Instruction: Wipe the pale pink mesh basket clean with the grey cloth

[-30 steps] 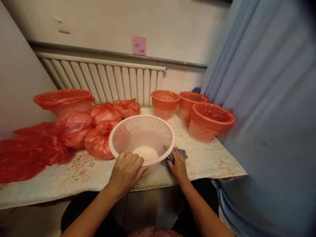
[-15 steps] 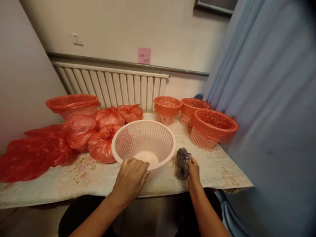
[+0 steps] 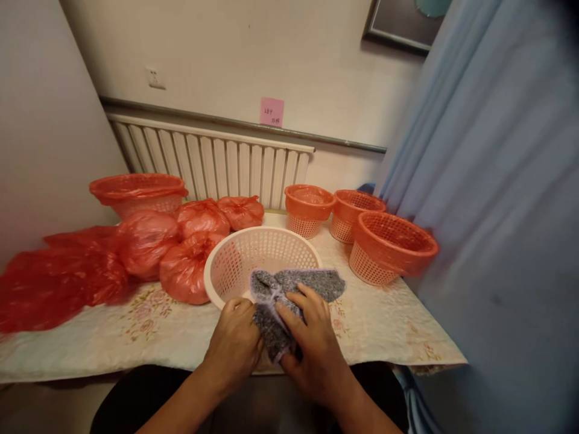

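A white perforated plastic basket (image 3: 218, 274) stands upright on the table in front of me. My left hand (image 3: 237, 334) is closed over its near rim, knuckles up. A grey speckled cloth (image 3: 319, 282) with a pale purple edge lies draped over the near right rim. My right hand (image 3: 312, 337) presses the cloth against that rim, fingers on top and thumb lower down at its near edge. The cloth and both hands hide the basket's near side and part of its bottom.
Red plastic bags (image 3: 185, 271) and a red-lined basket (image 3: 138, 193) fill the left side. Three red-lined baskets (image 3: 373, 265) stand at the back right, beside a blue curtain (image 3: 479, 211). A flowered cloth (image 3: 190, 343) covers the table; a radiator (image 3: 217, 160) is behind.
My right hand has brought the grey cloth from beside the basket leftward onto its near rim, where it is now spread out. My left hand stays at the rim. The view has tilted slightly up.
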Demonstrator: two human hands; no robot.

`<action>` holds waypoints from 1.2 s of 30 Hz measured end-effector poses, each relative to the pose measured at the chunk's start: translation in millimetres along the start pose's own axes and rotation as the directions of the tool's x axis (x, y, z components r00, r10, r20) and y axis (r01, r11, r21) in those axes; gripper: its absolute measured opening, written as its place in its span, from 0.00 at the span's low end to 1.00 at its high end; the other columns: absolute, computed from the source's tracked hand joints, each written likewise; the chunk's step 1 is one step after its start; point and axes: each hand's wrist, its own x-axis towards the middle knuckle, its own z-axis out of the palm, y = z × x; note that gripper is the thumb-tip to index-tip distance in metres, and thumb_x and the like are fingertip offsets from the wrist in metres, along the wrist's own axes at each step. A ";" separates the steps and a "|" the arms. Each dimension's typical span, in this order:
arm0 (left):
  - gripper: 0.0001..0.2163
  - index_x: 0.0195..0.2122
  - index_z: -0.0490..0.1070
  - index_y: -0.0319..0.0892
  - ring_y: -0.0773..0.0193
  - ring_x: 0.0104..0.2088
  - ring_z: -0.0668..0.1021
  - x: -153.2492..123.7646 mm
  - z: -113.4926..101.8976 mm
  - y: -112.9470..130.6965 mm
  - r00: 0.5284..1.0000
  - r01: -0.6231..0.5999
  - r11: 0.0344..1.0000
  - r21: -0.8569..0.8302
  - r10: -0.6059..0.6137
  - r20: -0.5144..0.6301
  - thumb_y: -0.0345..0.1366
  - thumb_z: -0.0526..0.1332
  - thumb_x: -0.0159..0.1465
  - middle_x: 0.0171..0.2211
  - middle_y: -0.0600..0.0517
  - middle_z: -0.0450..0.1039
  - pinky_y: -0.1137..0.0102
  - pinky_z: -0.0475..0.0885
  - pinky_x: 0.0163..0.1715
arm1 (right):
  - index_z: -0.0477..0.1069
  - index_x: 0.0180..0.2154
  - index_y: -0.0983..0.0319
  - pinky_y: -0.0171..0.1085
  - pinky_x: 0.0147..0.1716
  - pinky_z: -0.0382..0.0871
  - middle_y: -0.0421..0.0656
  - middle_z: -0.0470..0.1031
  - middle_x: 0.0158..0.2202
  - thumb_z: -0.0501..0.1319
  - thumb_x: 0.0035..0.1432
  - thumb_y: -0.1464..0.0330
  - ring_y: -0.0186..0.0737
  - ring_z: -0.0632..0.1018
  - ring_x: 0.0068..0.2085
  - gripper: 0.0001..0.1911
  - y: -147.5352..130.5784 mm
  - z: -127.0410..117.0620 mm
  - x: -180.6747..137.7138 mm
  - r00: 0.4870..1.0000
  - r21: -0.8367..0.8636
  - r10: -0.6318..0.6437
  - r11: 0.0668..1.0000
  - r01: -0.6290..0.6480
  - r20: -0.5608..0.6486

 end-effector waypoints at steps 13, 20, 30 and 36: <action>0.11 0.25 0.67 0.41 0.59 0.31 0.69 -0.8 8.5 -4.8 0.996 -0.003 0.998 -0.067 -0.003 -0.089 0.25 0.52 0.63 0.25 0.50 0.68 0.59 0.63 0.38 | 0.61 0.57 0.61 0.48 0.41 0.62 0.50 0.70 0.48 0.55 0.58 0.68 0.49 0.70 0.43 0.24 21.7 16.0 13.8 0.977 -0.097 -0.180 0.977 0.192 0.114; 0.11 0.26 0.65 0.42 0.61 0.28 0.66 1.8 7.9 -9.7 0.999 -0.015 1.000 0.020 0.016 -0.031 0.27 0.51 0.66 0.23 0.53 0.65 0.57 0.62 0.43 | 0.66 0.48 0.62 0.46 0.35 0.62 0.51 0.71 0.41 0.51 0.59 0.68 0.46 0.70 0.38 0.16 80.5 16.2 14.0 0.908 -0.101 -0.416 0.902 0.420 0.059; 0.07 0.33 0.65 0.41 0.60 0.30 0.67 -2.2 -12.2 -54.1 0.987 -0.108 0.991 -0.080 0.117 0.111 0.30 0.50 0.67 0.26 0.53 0.65 0.57 0.60 0.42 | 0.65 0.31 0.60 0.45 0.35 0.63 0.46 0.65 0.33 0.50 0.60 0.67 0.44 0.67 0.37 0.08 115.9 11.5 20.6 0.898 -0.161 -0.439 0.886 0.434 0.008; 0.08 0.34 0.63 0.42 0.59 0.34 0.67 -3.7 -26.0 -56.3 0.984 -0.088 0.985 -0.150 0.110 0.144 0.34 0.48 0.69 0.29 0.52 0.65 0.56 0.61 0.46 | 0.65 0.28 0.61 0.41 0.31 0.55 0.45 0.63 0.30 0.54 0.56 0.68 0.43 0.63 0.33 0.05 49.3 29.5 16.9 0.961 -0.344 -0.274 0.900 0.266 0.026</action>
